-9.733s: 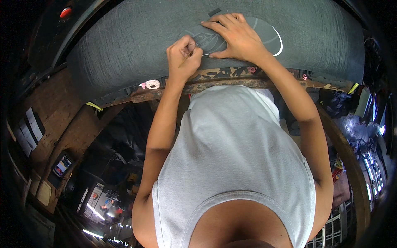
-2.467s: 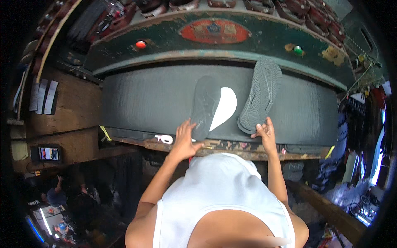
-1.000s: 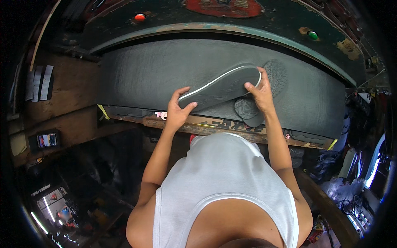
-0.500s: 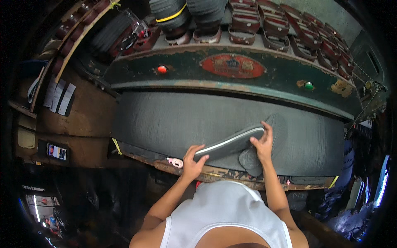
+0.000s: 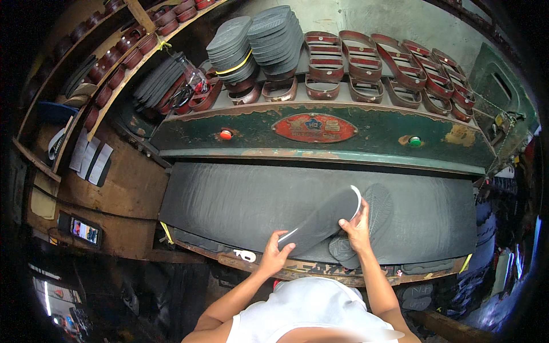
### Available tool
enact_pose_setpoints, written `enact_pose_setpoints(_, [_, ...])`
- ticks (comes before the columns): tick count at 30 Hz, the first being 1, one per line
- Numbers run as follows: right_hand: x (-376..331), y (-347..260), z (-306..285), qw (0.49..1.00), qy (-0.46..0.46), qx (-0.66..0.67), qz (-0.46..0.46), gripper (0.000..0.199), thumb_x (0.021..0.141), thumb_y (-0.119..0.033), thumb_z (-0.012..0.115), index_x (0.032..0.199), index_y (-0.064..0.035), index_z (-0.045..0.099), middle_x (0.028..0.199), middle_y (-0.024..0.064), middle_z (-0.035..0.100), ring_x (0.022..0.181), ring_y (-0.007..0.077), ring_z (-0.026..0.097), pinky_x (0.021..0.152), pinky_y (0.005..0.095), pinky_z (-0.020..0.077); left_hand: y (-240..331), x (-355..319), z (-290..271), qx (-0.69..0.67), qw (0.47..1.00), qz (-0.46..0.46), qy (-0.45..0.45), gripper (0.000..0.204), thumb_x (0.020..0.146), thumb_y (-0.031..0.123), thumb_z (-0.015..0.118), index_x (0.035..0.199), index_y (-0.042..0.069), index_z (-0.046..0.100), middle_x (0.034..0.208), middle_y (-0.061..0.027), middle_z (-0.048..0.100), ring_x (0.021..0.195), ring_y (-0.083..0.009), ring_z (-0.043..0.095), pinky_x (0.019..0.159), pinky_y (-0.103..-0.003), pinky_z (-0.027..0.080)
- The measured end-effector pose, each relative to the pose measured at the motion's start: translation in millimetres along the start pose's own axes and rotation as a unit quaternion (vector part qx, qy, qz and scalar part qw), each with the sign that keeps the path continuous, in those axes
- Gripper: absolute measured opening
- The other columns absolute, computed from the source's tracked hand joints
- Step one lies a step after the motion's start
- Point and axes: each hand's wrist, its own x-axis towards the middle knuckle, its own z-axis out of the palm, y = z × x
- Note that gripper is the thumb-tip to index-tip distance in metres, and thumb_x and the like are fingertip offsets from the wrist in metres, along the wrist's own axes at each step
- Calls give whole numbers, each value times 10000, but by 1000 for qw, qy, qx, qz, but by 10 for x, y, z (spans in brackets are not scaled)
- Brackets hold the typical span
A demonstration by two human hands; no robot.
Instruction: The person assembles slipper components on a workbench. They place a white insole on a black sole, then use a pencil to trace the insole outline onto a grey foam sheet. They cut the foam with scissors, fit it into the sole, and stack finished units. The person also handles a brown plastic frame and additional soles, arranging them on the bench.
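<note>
A dark grey shoe sole (image 5: 320,224) with a white edge is held slantwise between my two hands, tilted above a black sheet (image 5: 229,194). My left hand (image 5: 275,255) pinches its lower left end between thumb and fingers. At the upper right end, my right hand (image 5: 357,230) grips the edge, thumb on the near face and fingers behind. Beneath and beside my right hand, a second dark sole (image 5: 380,208) with a patterned tread lies on the sheet. My right hand and wrist cover part of it.
Behind the sheet runs a green machine beam (image 5: 206,127) with a red button (image 5: 226,135) and a green button (image 5: 414,141). On top stand stacked soles (image 5: 275,43) and red-brown metal cutting dies (image 5: 361,57). A phone (image 5: 84,230) lies at left; a white tag (image 5: 245,255) sits on the front edge.
The sole in my hands has been turned so more of its broad dark face shows, and its right end points farther up. The view has shifted, showing more of the shelf behind.
</note>
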Motion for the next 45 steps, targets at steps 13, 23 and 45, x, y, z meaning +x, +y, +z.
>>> enact_pose_setpoints(13, [-587,-103,-161,990,59,74,109,800,916,-125,716,1543,-3,234,1512,149,404,1394,267,403,1186,409,283,1987,2821,-1963,-109,976,75,175,1081,870,819,510,1586,66,213,1553,-254,373,1415,-380,424,993,-532,483])
enact_pose_setpoints(23, [-777,-80,-178,990,63,61,112,729,935,-110,692,1525,16,282,1490,143,455,1379,254,440,1169,389,318,2564,3487,-2178,-223,969,-30,104,931,882,618,659,1555,74,315,1588,-267,265,1460,-442,277,1058,-714,378])
enact_pose_setpoints(45, [-259,192,199,966,-52,-124,223,701,934,-172,716,1477,25,319,1393,184,537,1297,261,518,1097,390,414,1600,766,-2094,-442,884,34,148,703,947,509,571,1457,38,462,1460,-190,506,1362,-356,482,1092,-656,378])
